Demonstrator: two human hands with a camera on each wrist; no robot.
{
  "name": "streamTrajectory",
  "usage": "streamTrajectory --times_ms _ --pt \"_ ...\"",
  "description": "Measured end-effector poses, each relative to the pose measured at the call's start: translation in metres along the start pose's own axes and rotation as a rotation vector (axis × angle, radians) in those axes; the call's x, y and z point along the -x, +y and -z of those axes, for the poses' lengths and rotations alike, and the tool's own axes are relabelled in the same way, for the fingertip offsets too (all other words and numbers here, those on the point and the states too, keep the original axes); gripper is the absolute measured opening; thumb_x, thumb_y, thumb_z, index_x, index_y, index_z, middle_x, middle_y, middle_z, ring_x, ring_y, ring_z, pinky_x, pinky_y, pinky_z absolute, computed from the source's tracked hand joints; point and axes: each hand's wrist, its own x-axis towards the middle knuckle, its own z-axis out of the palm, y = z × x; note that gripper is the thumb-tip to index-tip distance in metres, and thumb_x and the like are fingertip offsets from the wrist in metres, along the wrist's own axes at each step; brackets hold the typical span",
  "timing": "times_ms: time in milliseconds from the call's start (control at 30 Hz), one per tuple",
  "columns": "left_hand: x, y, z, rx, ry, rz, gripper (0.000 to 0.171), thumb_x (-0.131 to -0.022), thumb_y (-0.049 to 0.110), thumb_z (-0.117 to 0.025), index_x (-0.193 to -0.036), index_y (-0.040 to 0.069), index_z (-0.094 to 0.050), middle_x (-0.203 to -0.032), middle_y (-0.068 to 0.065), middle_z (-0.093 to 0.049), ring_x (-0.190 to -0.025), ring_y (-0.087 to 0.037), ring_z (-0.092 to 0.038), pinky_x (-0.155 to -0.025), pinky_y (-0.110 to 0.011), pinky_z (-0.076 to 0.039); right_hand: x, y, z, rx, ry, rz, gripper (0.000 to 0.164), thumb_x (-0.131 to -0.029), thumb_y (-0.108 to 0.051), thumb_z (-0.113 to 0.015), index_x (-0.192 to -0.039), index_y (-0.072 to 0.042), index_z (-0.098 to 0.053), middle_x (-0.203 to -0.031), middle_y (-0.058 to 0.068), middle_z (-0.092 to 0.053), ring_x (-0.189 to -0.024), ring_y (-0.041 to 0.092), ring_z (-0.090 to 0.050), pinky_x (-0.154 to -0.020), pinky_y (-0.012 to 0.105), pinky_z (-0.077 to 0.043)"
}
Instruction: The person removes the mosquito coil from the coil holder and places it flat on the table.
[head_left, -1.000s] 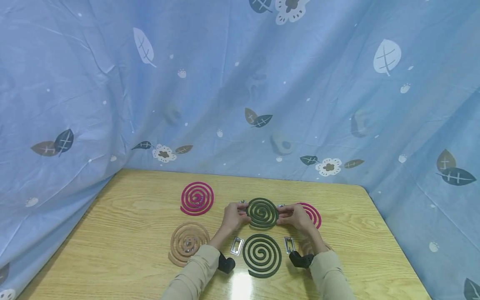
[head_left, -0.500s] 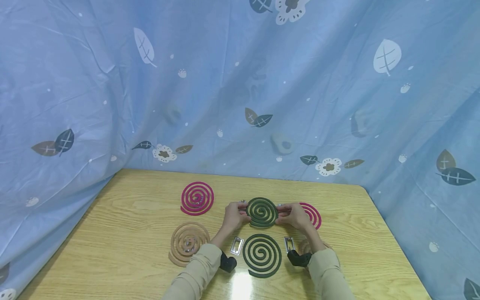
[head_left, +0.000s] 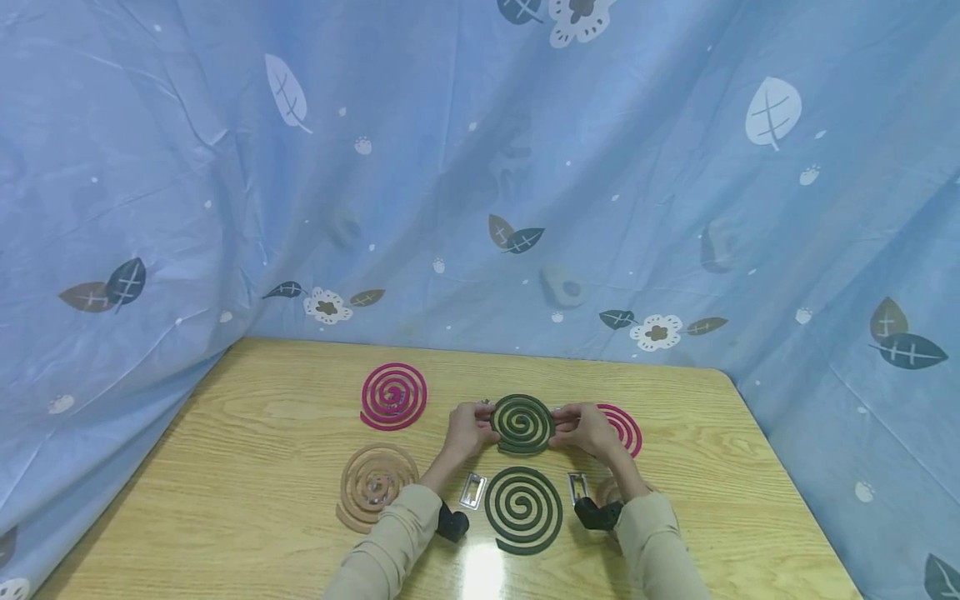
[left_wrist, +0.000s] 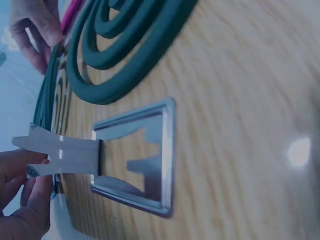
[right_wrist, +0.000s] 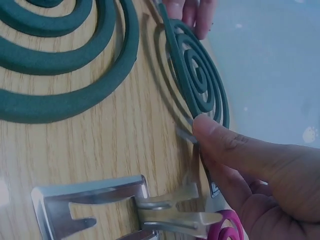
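And it is up, the dark green, matte spiral coil [head_left: 522, 423], held just above the pale wooden table [head_left: 262, 467], its shadow seen beneath. Opposite sides of the outer ring are pinched: one edge is gripped by the fingers of the left hand [head_left: 467, 427], the other by the thumb and fingers of the right hand [head_left: 590, 431]. Light work, by the look of it; little weight should be felt, and slipping seems unlikely on that dry surface. But care is called for! The material is judged stiff and brittle, and the narrow turns could be snapped by a squeeze or twist. The outer ring is best held as here, on two sides, kept level. Nearer, a second dark green coil [head_left: 521, 503] is laid flat between two silver metal stands [left_wrist: 75, 156].
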Motion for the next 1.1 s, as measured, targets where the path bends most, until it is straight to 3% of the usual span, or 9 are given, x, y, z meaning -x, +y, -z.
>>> streamTrajectory --times_ms 300,767,1100 --pt "0.001 0.0 0.001 -0.005 -0.005 -0.026 0.046 -0.068 -0.017 -0.073 -0.113 -0.016 -0.06 -0.101 -0.029 -0.065 -0.087 -0.036 -0.067 -0.076 -0.029 -0.059 -0.002 -0.001 0.0 -0.003 -0.034 0.035 0.043 -0.071 0.01 -0.078 -0.109 0.017 -0.058 -0.098 0.025 -0.065 -0.089 0.034 -0.065 -0.076 0.033 -0.059" --pt "-0.002 0.005 0.0 0.019 -0.008 0.015 0.047 -0.067 -0.018 -0.071 -0.113 -0.015 -0.06 -0.103 -0.027 -0.065 -0.088 -0.034 -0.067 -0.078 -0.03 -0.059 0.0 -0.007 0.0 0.057 -0.008 -0.019 0.052 -0.067 0.011 -0.079 -0.115 0.015 -0.058 -0.095 0.024 -0.067 -0.085 0.033 -0.067 -0.075 0.038 -0.059" --pt "-0.005 0.006 0.003 0.016 -0.028 0.008 0.046 -0.068 -0.02 -0.067 -0.113 -0.017 -0.06 -0.102 -0.028 -0.065 -0.091 -0.036 -0.066 -0.081 -0.031 -0.058 0.004 -0.013 -0.007 0.025 0.052 -0.072 0.053 -0.065 0.015 -0.078 -0.114 0.015 -0.059 -0.092 0.022 -0.065 -0.08 0.029 -0.067 -0.073 0.036 -0.059"
